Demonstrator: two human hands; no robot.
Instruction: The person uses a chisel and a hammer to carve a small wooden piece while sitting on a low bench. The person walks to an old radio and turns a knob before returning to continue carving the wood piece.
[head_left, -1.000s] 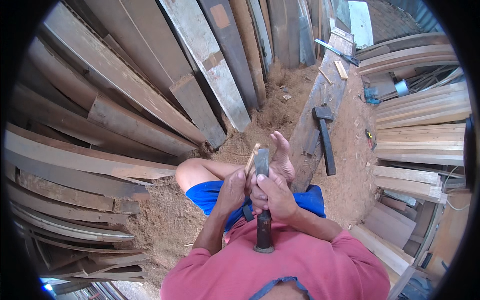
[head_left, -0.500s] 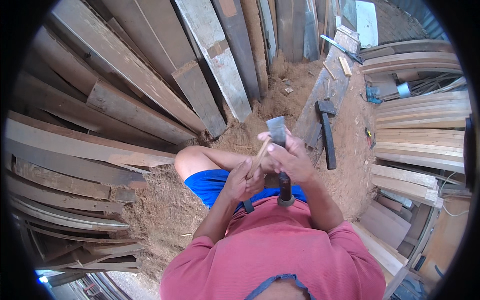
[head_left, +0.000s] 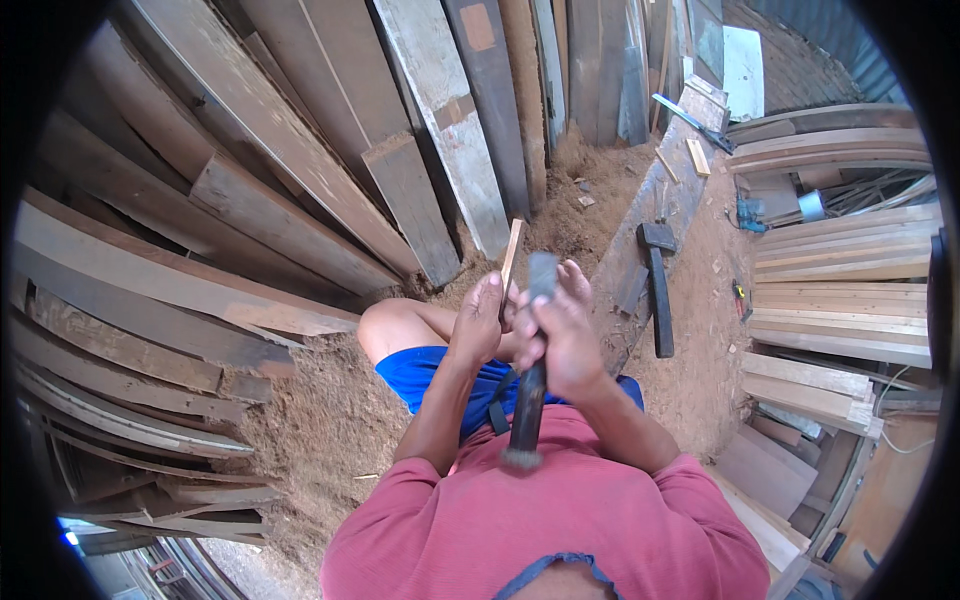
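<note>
My left hand [head_left: 478,325] is closed around a thin wooden strip [head_left: 513,245], whose pale end points away from me. Close beside it on the right, my right hand [head_left: 567,340] grips a broad chisel. The chisel's grey metal blade [head_left: 541,270] sticks up past my fingers, and its dark handle [head_left: 527,425] reaches back over my red shirt. Strip and blade stand side by side with a small gap at their upper ends. Slight motion blur covers the right hand and chisel.
To the right, a dark mallet [head_left: 657,290] rests partly on a worn plank [head_left: 672,190]. Farther along that plank are a saw [head_left: 695,122] and a small wood block [head_left: 698,157]. Boards [head_left: 455,130] lean ahead and left; stacked lumber [head_left: 840,240] lies right. Sawdust [head_left: 330,410] covers the ground.
The wooden strip has swung upright and now points away from me, apart from the blade. The chisel has shifted left and toward me, its handle end swinging left.
</note>
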